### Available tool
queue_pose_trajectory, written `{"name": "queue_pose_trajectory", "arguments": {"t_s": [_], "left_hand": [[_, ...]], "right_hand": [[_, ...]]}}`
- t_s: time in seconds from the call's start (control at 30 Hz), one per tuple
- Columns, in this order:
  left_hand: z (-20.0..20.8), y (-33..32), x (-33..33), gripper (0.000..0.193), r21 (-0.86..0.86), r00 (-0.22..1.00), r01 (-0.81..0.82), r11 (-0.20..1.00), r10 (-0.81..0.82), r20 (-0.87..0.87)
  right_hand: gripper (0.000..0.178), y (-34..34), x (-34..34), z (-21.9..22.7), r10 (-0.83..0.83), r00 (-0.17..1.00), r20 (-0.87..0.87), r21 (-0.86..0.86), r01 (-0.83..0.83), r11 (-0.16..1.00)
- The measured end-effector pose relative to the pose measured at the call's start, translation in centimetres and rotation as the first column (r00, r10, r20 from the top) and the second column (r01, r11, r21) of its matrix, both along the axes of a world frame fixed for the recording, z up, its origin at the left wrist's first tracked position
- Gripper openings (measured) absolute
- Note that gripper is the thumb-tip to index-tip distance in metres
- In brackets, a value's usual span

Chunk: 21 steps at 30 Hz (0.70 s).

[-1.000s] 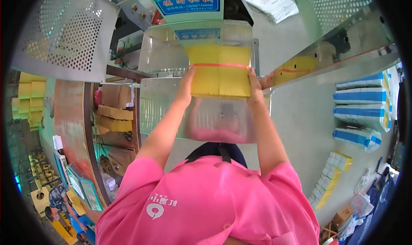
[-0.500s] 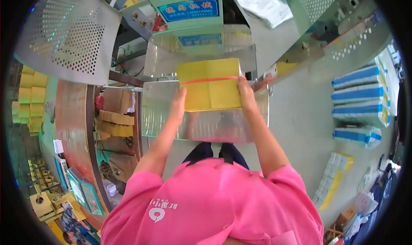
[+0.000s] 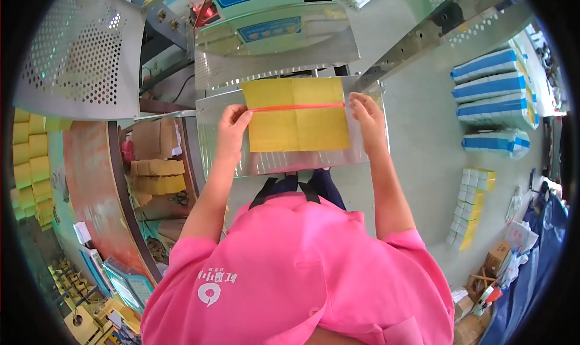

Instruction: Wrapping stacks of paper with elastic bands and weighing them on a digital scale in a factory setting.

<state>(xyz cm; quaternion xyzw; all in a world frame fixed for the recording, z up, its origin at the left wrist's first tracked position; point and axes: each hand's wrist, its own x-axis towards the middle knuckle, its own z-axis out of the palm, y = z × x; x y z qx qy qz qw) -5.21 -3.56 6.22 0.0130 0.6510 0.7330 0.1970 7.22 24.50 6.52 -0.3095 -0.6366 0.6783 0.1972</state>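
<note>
A stack of yellow paper (image 3: 297,130) with a red band (image 3: 302,106) across it lies on the metal tray (image 3: 368,146) in front of me. At its left edge my left hand (image 3: 235,123) is closed, thumb and finger pinching the band where it wraps round the side. Just off the right edge is my right hand (image 3: 370,118), its fingers loosely curved and apart from the thumb, with nothing visible between them. The underside of the stack is hidden.
Behind the tray stands a machine with a shiny metal plate (image 3: 272,43). Perforated panels (image 3: 90,61) rise at left, and a metal bar (image 3: 435,31) slants at upper right. A reddish-brown table (image 3: 90,164) runs along the left. Blue-and-white packages (image 3: 492,91) lie on the floor at right.
The stack has come down flat onto the tray from being held at both sides. My right hand has moved off its edge, while my left has shifted up to the band.
</note>
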Motion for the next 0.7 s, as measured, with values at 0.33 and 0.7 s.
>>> {"name": "queue_pose_trajectory", "arguments": {"t_s": [0.33,0.7], "left_hand": [[-2.2,-0.5,-1.4,0.033,-0.054,0.986,0.054,0.997,-0.045,0.162],[-1.6,0.9,0.0,0.047,0.066,0.98,0.07,0.995,-0.056,-0.193]], "right_hand": [[0.026,-1.0,-0.2,-3.3,-0.05,0.997,0.05,-0.322,0.064,0.944],[0.041,-1.8,-0.2,1.6,0.018,0.971,-0.24,-0.362,-0.107,0.926]]}}
